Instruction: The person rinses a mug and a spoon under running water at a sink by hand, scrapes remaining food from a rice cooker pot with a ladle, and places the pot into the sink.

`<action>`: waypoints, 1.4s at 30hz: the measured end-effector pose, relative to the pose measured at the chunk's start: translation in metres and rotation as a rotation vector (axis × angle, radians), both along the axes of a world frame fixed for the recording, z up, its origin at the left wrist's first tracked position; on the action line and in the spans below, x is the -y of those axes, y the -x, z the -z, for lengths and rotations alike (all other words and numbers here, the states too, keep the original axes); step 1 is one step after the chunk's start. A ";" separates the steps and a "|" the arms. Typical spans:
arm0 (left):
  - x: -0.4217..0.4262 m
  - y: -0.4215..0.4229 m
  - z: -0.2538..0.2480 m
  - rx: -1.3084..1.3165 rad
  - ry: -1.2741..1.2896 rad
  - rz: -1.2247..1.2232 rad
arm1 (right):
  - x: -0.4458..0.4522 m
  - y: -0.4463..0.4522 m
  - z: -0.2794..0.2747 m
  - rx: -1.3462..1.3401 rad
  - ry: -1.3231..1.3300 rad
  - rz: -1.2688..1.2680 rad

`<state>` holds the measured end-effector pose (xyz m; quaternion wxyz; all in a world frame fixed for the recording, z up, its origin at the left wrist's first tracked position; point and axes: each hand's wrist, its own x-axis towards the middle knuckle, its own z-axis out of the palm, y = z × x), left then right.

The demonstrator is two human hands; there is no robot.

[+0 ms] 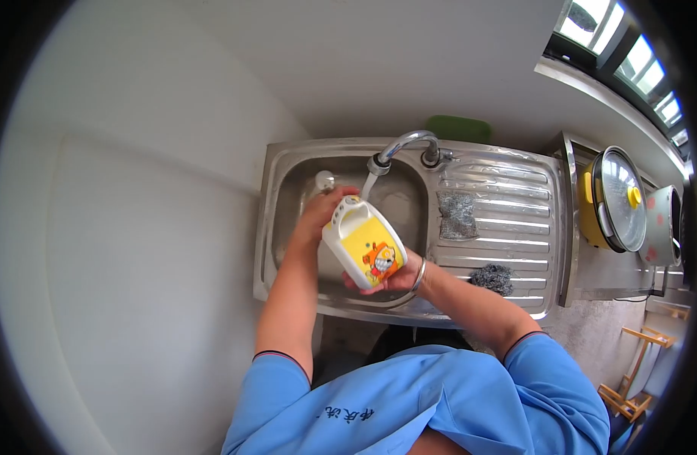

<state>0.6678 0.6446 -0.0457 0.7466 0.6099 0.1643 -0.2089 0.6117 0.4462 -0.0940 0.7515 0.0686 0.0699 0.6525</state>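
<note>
Over the sink basin point(288, 227), both hands hold a white plastic container point(367, 246) with a yellow front and an orange cartoon figure. Its upper end has a recessed grip or opening and some small dark marks or holes; its exact kind is unclear. My left hand point(322, 212) grips the upper left end, fingers curled over the top edge. My right hand point(397, 279) supports the lower right end from beneath, a bangle point(419, 274) at the wrist. From the curved faucet point(409, 139) a stream of water point(369, 186) falls just behind the container's upper end.
Right of the basin, the ribbed drainboard point(507, 227) carries a silvery mesh pad point(457, 215) and a dark steel-wool scourer point(492, 279). Farther right stand a yellow pot with a glass lid point(621, 199) and a spotted pot point(661, 226). A green object point(460, 127) leans behind the sink.
</note>
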 end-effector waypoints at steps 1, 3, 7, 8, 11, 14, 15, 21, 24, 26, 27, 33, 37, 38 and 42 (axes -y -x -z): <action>0.018 -0.001 -0.011 0.005 0.009 0.005 | 0.004 0.005 -0.010 -0.031 -0.071 0.013; 0.050 0.007 -0.042 -0.102 0.104 -0.072 | 0.011 0.013 -0.016 0.045 0.035 0.044; 0.073 0.005 -0.044 -0.078 0.168 -0.093 | 0.035 0.015 -0.029 0.203 0.358 0.147; 0.076 0.005 -0.041 -0.056 0.172 -0.094 | 0.041 0.018 -0.040 0.125 0.347 0.155; 0.085 0.006 -0.040 0.017 0.182 -0.102 | 0.047 0.022 -0.037 0.170 0.389 0.171; 0.082 0.013 -0.044 0.085 0.183 -0.141 | 0.050 0.019 -0.035 0.191 0.320 0.193; 0.080 0.016 -0.046 0.109 0.185 -0.152 | 0.054 0.020 -0.044 0.257 0.359 0.230; 0.039 0.043 -0.045 0.222 0.190 -0.210 | 0.052 0.018 -0.056 0.365 0.555 0.190; 0.015 0.049 -0.041 0.249 0.256 -0.175 | 0.033 0.019 -0.035 0.118 0.406 0.102; -0.016 0.050 -0.026 0.188 0.409 0.027 | 0.014 0.022 -0.016 0.115 0.362 0.078; -0.021 0.055 -0.017 0.231 -0.055 -0.155 | 0.002 0.020 -0.005 0.021 0.331 0.047; 0.025 0.059 -0.110 0.400 -0.380 -0.087 | -0.025 0.040 0.000 0.019 0.082 0.075; 0.051 0.061 -0.154 0.495 -0.721 0.016 | -0.045 0.049 -0.009 -0.045 -0.101 -0.111; 0.056 0.063 -0.166 0.416 -0.749 0.041 | -0.055 0.056 -0.006 -0.043 -0.109 -0.113; 0.057 0.062 -0.171 0.396 -0.843 0.108 | -0.073 0.060 -0.012 0.057 -0.244 -0.142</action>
